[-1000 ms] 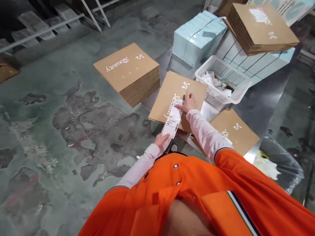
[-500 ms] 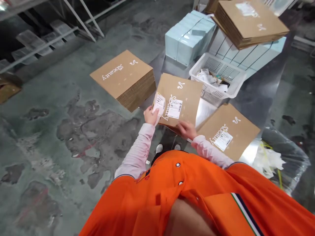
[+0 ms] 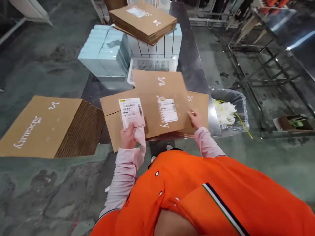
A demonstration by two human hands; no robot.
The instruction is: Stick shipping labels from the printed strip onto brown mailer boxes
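Note:
My left hand [image 3: 128, 135] is closed on a strip of printed shipping labels [image 3: 131, 113], its lower end hanging over the wrist. Beneath that strip a flattened cardboard box [image 3: 147, 88] lies opened out, a side flap showing on the left. A white label [image 3: 169, 113] is stuck across its printed lettering. The box's right edge is pinched in my right hand [image 3: 195, 118]. Partly under the box, at the right, lies another flat cardboard piece [image 3: 202, 102].
A stack of folded cardboard [image 3: 39, 127] stands at the left. Behind are a white plastic basket [image 3: 152, 65], light-blue packs [image 3: 103, 52] and more flat boxes [image 3: 145, 23] on the metal table [image 3: 188, 49]. A clear plastic bag [image 3: 240, 101] hangs right.
The view has swung right. Both hands have moved right with the box, which now overlaps the cardboard there. The label strip remains in my left hand.

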